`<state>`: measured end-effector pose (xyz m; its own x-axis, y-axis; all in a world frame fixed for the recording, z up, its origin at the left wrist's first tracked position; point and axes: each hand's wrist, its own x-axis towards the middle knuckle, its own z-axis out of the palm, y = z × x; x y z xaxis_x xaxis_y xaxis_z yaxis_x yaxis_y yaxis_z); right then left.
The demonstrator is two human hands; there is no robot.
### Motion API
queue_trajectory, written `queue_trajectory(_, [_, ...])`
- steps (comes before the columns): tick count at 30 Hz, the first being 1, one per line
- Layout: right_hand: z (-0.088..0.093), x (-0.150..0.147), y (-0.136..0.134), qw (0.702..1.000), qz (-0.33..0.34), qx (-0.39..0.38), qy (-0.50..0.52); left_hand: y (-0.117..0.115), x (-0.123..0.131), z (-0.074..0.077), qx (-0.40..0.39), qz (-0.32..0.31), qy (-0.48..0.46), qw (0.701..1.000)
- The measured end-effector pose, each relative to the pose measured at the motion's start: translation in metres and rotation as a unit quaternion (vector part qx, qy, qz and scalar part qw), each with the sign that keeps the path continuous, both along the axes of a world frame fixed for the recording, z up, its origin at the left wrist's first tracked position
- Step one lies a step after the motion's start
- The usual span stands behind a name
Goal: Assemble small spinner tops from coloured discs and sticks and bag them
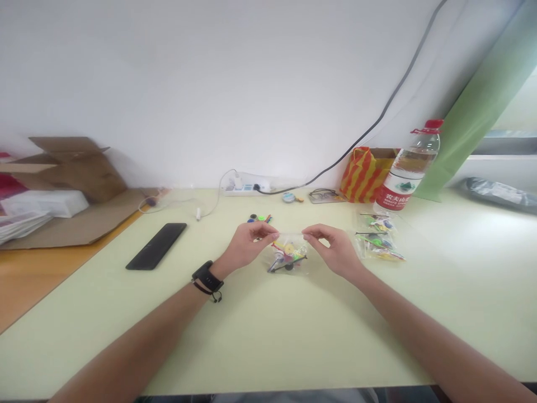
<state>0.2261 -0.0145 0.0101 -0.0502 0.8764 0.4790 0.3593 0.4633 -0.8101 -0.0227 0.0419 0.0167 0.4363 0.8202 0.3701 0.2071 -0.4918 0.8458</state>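
A clear plastic bag (pixel 289 257) with small colourful plastic parts inside hangs or rests over the table, its top edge stretched between my hands. My left hand (pixel 251 244) pinches the top left corner between thumb and fingers. At the top right corner, my right hand (pixel 331 247) holds the bag in a similar pinch. Just behind my left hand lies a small group of loose coloured parts (pixel 262 219), partly hidden by it. To the right of my right hand are several similar filled bags (pixel 380 240).
A black phone-like slab (pixel 156 246) lies at left, near cardboard boxes (pixel 75 168). At the back are a power strip (pixel 247 187), glasses (pixel 323 195), a striped bag (pixel 361 174) and a large water bottle (pixel 409 173). The pale green tabletop (pixel 268 336) extends toward me.
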Motion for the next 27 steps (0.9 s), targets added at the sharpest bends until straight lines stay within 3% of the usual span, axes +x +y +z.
queue_trajectory(4, [0.0006, 0.0022, 0.0005, 0.999, 0.025, -0.004, 0.036, -0.0003, -0.0004, 0.0006, 0.004, -0.010, -0.013, 1.000])
queue_trajectory(13, [0.0042, 0.0039, -0.0003, 0.996, 0.058, -0.006, 0.068, 0.0011, -0.0028, -0.0072, -0.093, -0.017, -0.083, 0.992])
queue_trajectory(21, [-0.0016, 0.0042, 0.0033, 0.997, 0.033, -0.006, 0.064, -0.0018, 0.0005, -0.0032, -0.061, -0.027, -0.079, 0.995])
queue_trajectory(27, [-0.0004, 0.0021, -0.0010, 0.999, 0.014, 0.040, 0.007, -0.0072, 0.0024, 0.0013, -0.048, -0.040, -0.060, 0.996])
